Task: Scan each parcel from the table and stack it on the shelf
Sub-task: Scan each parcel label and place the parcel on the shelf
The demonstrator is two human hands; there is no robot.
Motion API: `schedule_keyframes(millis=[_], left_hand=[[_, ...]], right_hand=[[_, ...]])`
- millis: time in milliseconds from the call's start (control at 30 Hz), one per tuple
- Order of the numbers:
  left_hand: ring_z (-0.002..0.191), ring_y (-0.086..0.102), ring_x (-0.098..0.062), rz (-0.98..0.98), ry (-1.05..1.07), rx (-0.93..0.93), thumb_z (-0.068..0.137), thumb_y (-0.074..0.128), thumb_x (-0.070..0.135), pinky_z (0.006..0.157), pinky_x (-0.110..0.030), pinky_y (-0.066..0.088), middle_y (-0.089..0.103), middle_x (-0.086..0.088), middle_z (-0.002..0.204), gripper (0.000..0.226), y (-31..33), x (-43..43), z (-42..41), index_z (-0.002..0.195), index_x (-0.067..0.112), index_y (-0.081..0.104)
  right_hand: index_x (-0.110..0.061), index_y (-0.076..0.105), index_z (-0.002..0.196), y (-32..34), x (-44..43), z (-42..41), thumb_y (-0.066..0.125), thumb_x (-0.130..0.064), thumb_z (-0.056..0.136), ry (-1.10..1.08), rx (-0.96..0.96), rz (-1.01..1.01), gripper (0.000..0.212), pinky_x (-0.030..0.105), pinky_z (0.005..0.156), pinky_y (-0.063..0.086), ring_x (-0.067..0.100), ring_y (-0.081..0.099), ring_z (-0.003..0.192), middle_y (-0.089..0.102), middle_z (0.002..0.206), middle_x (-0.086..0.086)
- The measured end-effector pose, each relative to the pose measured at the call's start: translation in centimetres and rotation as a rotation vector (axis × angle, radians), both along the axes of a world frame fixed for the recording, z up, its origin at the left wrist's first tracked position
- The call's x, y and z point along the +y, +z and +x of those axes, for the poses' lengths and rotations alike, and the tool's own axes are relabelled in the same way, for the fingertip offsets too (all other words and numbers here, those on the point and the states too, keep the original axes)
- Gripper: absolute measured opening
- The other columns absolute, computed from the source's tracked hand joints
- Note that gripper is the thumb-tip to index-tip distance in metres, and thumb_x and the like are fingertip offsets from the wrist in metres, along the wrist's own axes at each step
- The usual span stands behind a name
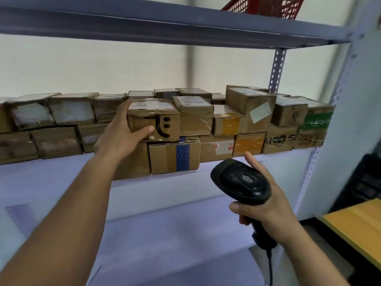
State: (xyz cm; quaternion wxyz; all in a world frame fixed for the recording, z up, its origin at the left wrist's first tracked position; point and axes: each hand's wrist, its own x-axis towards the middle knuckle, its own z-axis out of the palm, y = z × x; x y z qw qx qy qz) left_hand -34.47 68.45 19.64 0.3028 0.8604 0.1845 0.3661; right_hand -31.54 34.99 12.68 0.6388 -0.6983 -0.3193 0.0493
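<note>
My left hand (121, 132) grips a small cardboard parcel (162, 120) with black marker strokes on its front, thumb across the front face and fingers round its left side. The parcel sits on the upper row of parcels, over a box with blue tape (175, 154). My right hand (266, 201) holds a black barcode scanner (241, 180) by its handle, in front of the shelf and lower right of the parcel. Its head points toward the shelf and its cable hangs down.
The white shelf board (61, 182) carries two rows of several taped cardboard parcels (249, 108) along the back. A grey shelf (165, 23) with a red basket (268, 7) lies overhead. A perforated upright (277, 69) stands at right. A yellow table corner (358, 221) shows at lower right.
</note>
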Motion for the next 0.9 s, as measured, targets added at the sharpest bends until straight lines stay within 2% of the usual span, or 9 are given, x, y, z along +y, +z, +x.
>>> schedule_keyframes(millis=[100,233,367,467,567,600,667,800,900], left_hand=[[0.143,0.029,-0.023,0.040,0.010,-0.065,0.078,0.071,0.054,0.111,-0.051,0.033,0.023,0.004,0.159,0.100,-0.4,-0.5,-0.2,0.151,0.042,0.004],[0.149,0.008,-0.018,0.116,0.118,-0.232,0.083,0.067,0.053,0.114,-0.052,0.024,0.008,-0.001,0.163,0.095,-1.2,-2.8,-1.3,0.154,0.030,0.008],[0.145,0.022,-0.028,0.211,0.132,-0.449,0.083,0.061,0.050,0.111,-0.046,0.027,0.022,-0.015,0.158,0.081,-3.1,-6.6,-2.1,0.149,0.013,0.031],[0.138,0.035,-0.028,0.198,-0.066,-0.523,0.085,0.061,0.041,0.113,-0.029,0.028,0.036,-0.017,0.149,0.068,-5.2,-10.6,-2.2,0.142,0.008,0.042],[0.122,0.050,-0.019,0.159,-0.250,-0.424,0.086,0.061,0.039,0.094,-0.025,0.043,0.045,-0.010,0.139,0.060,-8.3,-15.3,-2.2,0.138,0.014,0.045],[0.115,0.051,-0.013,0.135,-0.278,-0.374,0.086,0.063,0.038,0.087,-0.024,0.044,0.048,-0.008,0.136,0.059,-9.4,-17.0,-2.2,0.137,0.016,0.046],[0.107,0.053,-0.013,0.077,-0.319,-0.262,0.086,0.070,0.031,0.080,-0.025,0.045,0.052,-0.006,0.130,0.056,-11.5,-20.5,-2.1,0.136,0.017,0.050],[0.114,0.054,-0.023,0.051,-0.419,-0.088,0.084,0.074,0.026,0.088,-0.034,0.048,0.054,-0.003,0.129,0.053,-14.3,-27.6,-1.7,0.133,0.018,0.054],[0.123,0.049,-0.024,0.080,-0.488,-0.021,0.083,0.068,0.038,0.101,-0.036,0.042,0.052,-0.004,0.135,0.057,-15.2,-33.0,-1.5,0.134,0.016,0.053]], right_hand=[[-0.067,0.046,0.124,-0.2,-0.1,-0.8,0.081,0.011,0.068,-0.039,0.003,0.001,0.102,0.035,0.052,0.056,0.025,0.062,0.054,0.068,0.106,-0.014],[-0.066,0.047,0.126,-0.4,-1.1,-1.5,0.081,0.011,0.068,-0.080,0.015,0.001,0.103,0.038,0.054,0.056,0.025,0.061,0.054,0.068,0.109,-0.012],[-0.060,0.045,0.132,-0.7,-2.6,-2.3,0.081,0.010,0.068,-0.115,0.016,0.020,0.102,0.037,0.053,0.054,0.024,0.059,0.053,0.066,0.114,0.001],[-0.063,0.047,0.129,-1.4,-4.4,-2.7,0.083,0.009,0.068,-0.123,0.012,0.049,0.101,0.034,0.052,0.052,0.028,0.061,0.057,0.066,0.112,0.008],[-0.062,0.048,0.129,-2.4,-7.2,-3.3,0.086,0.006,0.064,-0.143,0.028,0.068,0.101,0.032,0.051,0.051,0.041,0.066,0.073,0.066,0.114,0.006],[-0.061,0.049,0.129,-2.8,-8.5,-3.7,0.085,0.006,0.064,-0.160,0.038,0.072,0.101,0.031,0.050,0.051,0.039,0.065,0.070,0.066,0.114,0.008],[-0.057,0.048,0.132,-3.4,-11.2,-4.5,0.083,0.011,0.067,-0.192,0.052,0.082,0.100,0.030,0.049,0.050,0.028,0.062,0.058,0.065,0.113,0.012],[-0.048,0.045,0.137,-4.4,-17.1,-6.2,0.083,0.009,0.067,-0.256,0.076,0.097,0.098,0.031,0.047,0.049,0.022,0.059,0.055,0.065,0.112,0.010],[-0.054,0.046,0.135,-5.0,-22.1,-7.4,0.088,0.001,0.065,-0.315,0.074,0.090,0.098,0.033,0.048,0.051,0.019,0.060,0.059,0.065,0.116,0.001]])
